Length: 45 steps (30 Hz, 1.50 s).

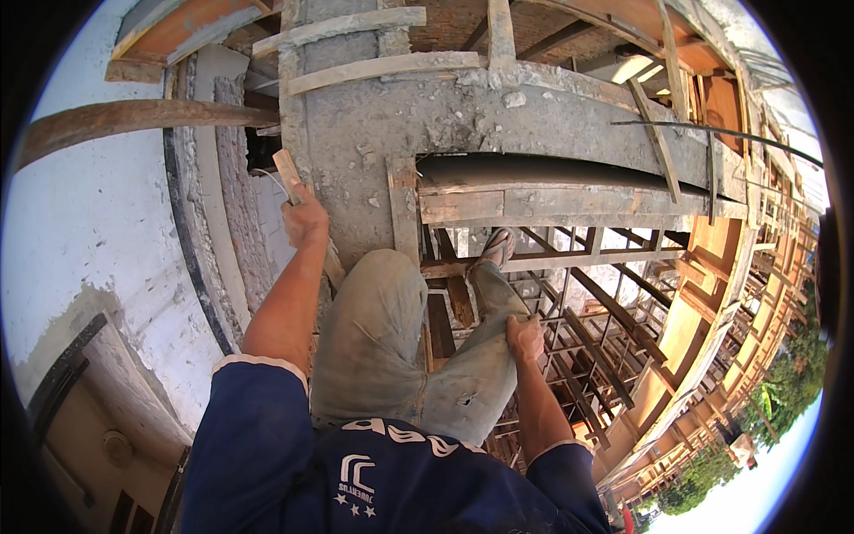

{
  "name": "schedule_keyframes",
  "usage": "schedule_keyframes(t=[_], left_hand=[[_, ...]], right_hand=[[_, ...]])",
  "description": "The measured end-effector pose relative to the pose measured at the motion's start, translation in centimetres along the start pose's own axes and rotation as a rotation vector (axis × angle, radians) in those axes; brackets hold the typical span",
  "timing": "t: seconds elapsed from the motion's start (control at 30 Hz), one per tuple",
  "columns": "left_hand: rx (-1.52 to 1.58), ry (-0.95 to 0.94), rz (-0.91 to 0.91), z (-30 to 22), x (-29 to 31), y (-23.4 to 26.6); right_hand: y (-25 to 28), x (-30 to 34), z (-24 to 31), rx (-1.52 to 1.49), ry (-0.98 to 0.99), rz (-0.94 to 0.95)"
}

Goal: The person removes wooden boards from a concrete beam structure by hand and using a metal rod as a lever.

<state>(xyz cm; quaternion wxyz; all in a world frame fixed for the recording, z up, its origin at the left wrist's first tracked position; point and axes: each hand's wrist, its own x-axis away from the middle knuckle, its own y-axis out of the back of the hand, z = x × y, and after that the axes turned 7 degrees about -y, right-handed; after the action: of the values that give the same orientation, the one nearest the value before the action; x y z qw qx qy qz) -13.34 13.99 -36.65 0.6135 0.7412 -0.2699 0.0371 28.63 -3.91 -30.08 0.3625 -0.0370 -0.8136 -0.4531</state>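
My left hand (305,218) is closed round a short, light-coloured piece of wood (286,167). The wood points up and away, beside the edge of the rough grey concrete slab (351,191). A thin pale wire (272,178) shows next to it; whether my hand touches the wire I cannot tell. Lower right, my right hand (526,338) lies on my worn trouser leg (489,343), its fingers curled round the cloth at the lower leg. My sandalled foot (498,248) stands on a timber beam (556,261).
Below on the right, many wooden props (614,311) stand under an open gap. Plywood formwork (712,276) runs along the right side. A white wall (98,222) rises on the left, with a curved wooden pole (151,116) against it. Loose planks (382,71) and rubble lie on the concrete.
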Motion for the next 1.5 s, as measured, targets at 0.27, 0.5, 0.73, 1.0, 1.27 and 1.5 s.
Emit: schedule_keyframes(t=[0.27, 0.5, 0.73, 1.0, 1.27, 1.5], left_hand=[[-0.014, -0.004, 0.004, -0.3, 0.3, 0.0], [-0.019, -0.01, -0.018, -0.2, 0.4, 0.0], [-0.019, -0.002, -0.014, -0.5, 0.5, 0.1], [-0.02, -0.019, -0.019, -1.1, 1.2, 0.7], [-0.027, -0.027, -0.01, -1.0, 1.1, 0.8], [0.014, -0.019, 0.011, -1.2, 1.3, 0.9]], right_hand=[[-0.6, -0.4, -0.5, -0.024, 0.008, -0.021], [0.5, 0.2, 0.2, -0.011, -0.048, 0.045], [0.4, 0.2, 0.0, -0.052, -0.032, 0.023], [-0.2, -0.2, -0.4, -0.035, -0.025, -0.004], [-0.1, -0.2, -0.3, -0.037, -0.022, 0.013], [0.0, -0.3, -0.4, -0.035, -0.03, 0.037]])
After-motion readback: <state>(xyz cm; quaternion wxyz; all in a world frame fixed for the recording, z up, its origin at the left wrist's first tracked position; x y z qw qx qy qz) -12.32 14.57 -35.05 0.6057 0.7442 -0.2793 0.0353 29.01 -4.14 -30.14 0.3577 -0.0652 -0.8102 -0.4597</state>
